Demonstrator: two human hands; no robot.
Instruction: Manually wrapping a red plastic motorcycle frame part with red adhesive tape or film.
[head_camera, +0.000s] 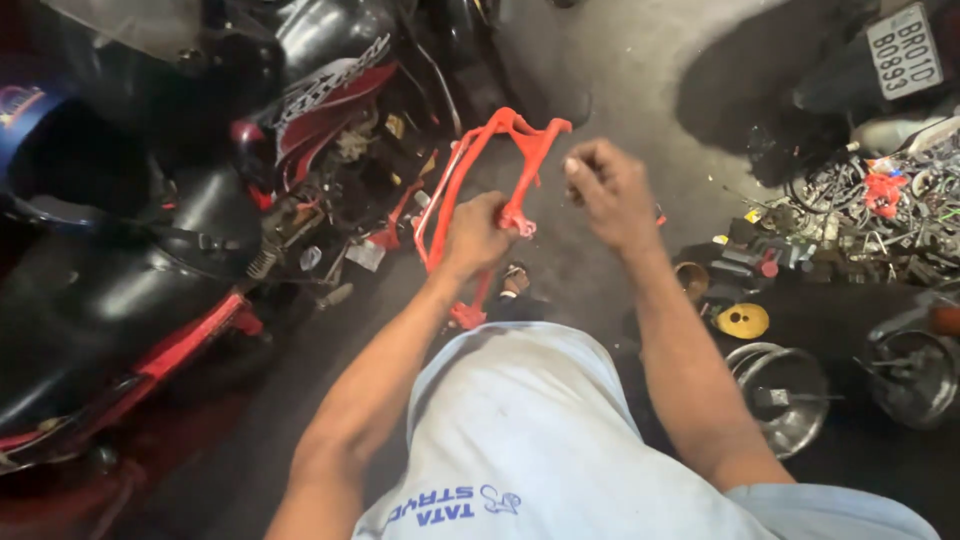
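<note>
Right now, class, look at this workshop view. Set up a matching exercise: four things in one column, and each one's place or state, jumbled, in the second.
Things:
1. red frame
2. left hand
3. yellow disc
4. right hand

Places or states:
A. lies on the floor to the right
B. closed in a fist, clear of the frame
C. held up above the floor
D. wrapped around a red bar

Pairs: 1-C, 2-D, 3-A, 4-B
</note>
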